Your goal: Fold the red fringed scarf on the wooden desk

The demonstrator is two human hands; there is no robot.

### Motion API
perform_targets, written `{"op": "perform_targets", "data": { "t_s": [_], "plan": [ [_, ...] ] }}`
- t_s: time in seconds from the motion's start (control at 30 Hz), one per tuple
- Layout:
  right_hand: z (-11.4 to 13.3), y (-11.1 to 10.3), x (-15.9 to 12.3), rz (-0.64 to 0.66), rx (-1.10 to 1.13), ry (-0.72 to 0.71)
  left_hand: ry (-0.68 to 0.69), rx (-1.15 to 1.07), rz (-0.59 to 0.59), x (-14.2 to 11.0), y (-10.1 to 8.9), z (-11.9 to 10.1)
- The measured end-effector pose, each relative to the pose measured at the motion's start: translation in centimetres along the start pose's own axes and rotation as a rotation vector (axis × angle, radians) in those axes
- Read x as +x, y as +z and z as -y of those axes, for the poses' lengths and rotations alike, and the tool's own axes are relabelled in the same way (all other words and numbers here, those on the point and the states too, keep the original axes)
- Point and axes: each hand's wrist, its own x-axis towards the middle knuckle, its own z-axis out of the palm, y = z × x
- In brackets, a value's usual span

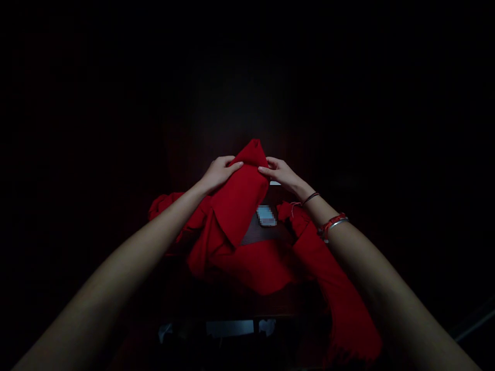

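Observation:
A long red scarf with a fringed end is held up in front of me, its upper part folded to a point. My left hand grips its left edge, thumb on the front and fingers behind. On the opposite edge, my right hand pinches the cloth between thumb and fingers. The rest of the scarf drapes over a dark surface and hangs down toward the lower right, fringe lowest. Dark and red bracelets circle my right wrist and forearm.
A phone-like object with a pixelated bright face lies on the dark wooden surface, beneath and right of the raised cloth. Pale shapes show below the surface's front edge. Deep darkness hides the surroundings.

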Motion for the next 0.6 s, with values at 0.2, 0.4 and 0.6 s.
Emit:
{"op": "perform_targets", "data": {
  "t_s": [0.2,0.4,0.6],
  "plan": [
    [1.3,-2.9,-0.5,-0.221,0.028,-0.027,-0.026,-0.128,0.034,1.8,1.8,-0.5],
    [2.2,-8.7,-4.5,-0.278,0.029,-0.053,-0.375,0.139,0.500,-5.9,5.6,9.0],
    [0.1,-11.5,-9.7,-0.270,0.082,0.190,-0.496,0.059,0.722,-12.6,8.0,13.5]
  ]
}}
